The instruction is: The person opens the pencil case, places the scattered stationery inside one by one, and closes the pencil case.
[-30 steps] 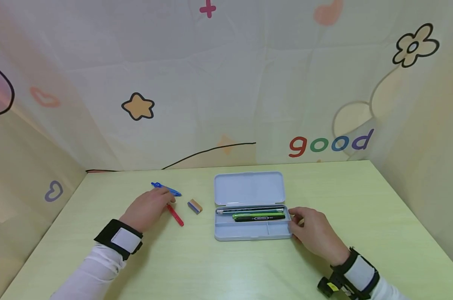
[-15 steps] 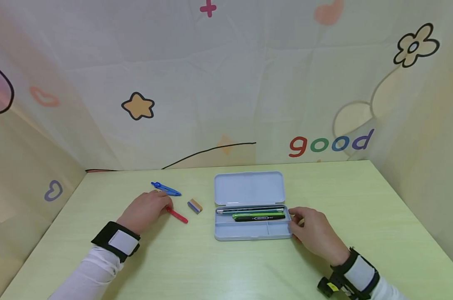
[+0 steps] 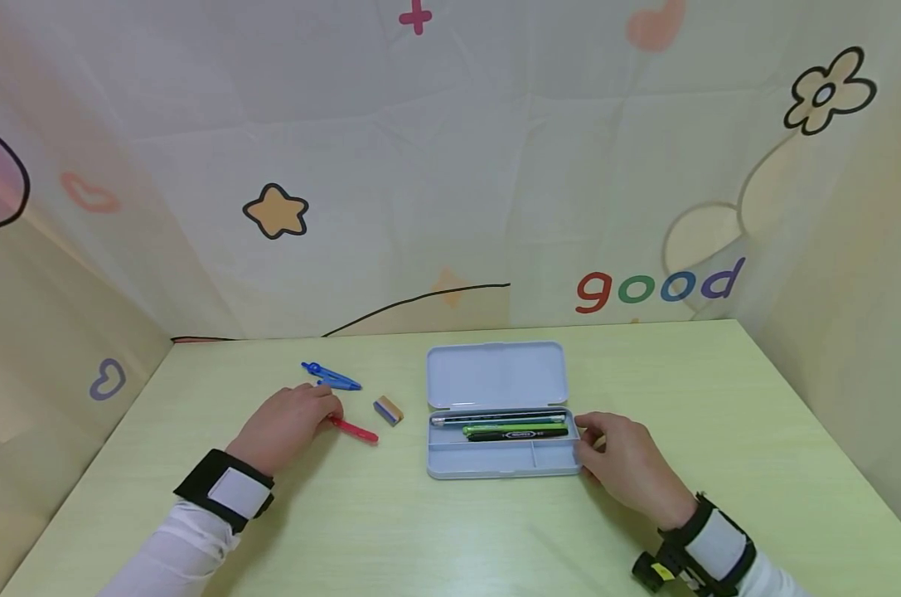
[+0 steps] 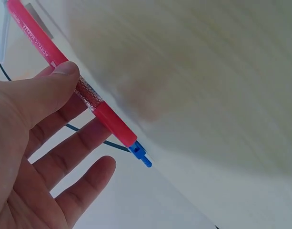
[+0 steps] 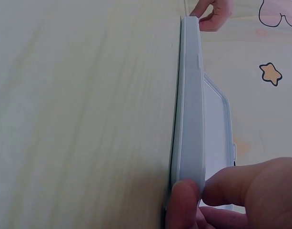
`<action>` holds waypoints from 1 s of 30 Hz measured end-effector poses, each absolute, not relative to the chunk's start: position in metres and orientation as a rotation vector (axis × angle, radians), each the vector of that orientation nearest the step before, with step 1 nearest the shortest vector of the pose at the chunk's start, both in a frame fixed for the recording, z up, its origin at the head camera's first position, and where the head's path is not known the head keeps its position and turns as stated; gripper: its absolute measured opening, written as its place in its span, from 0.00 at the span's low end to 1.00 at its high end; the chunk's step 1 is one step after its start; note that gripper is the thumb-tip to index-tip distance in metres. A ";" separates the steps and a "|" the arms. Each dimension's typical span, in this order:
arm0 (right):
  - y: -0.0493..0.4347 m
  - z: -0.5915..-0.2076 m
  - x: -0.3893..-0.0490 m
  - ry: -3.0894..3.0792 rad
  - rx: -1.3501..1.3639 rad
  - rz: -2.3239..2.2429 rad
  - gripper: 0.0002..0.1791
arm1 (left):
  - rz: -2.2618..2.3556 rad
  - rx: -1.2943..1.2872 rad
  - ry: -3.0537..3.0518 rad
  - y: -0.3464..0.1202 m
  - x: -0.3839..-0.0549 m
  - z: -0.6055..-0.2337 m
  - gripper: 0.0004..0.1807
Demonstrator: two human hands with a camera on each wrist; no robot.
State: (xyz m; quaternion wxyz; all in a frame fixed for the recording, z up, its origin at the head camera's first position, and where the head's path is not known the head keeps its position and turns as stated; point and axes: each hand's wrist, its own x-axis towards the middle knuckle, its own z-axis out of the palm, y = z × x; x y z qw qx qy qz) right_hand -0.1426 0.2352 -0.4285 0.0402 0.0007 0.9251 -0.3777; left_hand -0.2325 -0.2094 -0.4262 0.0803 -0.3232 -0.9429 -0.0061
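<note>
In the head view my left hand (image 3: 289, 423) is at the left of the table, its thumb and fingers pinching a red acrylic marker (image 3: 356, 430). The left wrist view shows the marker (image 4: 115, 125) lying slantwise across the fingers, thumb pressed on its barrel. A blue compass (image 3: 334, 378) lies just beyond this hand, and a small tan-and-blue block (image 3: 388, 410), like an eraser, to its right. My right hand (image 3: 629, 464) grips the right end of an open light-blue pencil case (image 3: 480, 461). The right wrist view shows thumb and fingers on the case's end wall (image 5: 191, 119).
Inside the case's back compartment lie a dark pencil (image 3: 495, 418), a green pen (image 3: 487, 429) and a black pen (image 3: 520, 434). The case lid (image 3: 496, 375) leans back, open. A printed curtain (image 3: 450, 166) stands behind the table (image 3: 450, 539).
My left hand has drawn slightly back toward me, away from the compass. The red marker has swung closer to level, its free end moving right. My right hand and the case have stayed put.
</note>
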 end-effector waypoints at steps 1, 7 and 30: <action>0.235 -0.429 -0.143 2.834 0.002 -1.158 0.21 | -0.022 -0.959 -2.822 -0.210 -0.231 -0.426 0.07; 0.235 -0.429 -0.143 2.842 -0.013 -1.153 0.21 | -0.049 -0.943 -2.828 -0.207 -0.224 -0.423 0.07; 0.236 -0.429 -0.142 2.839 -0.003 -1.153 0.21 | -0.127 -0.959 -2.768 -0.191 -0.204 -0.408 0.10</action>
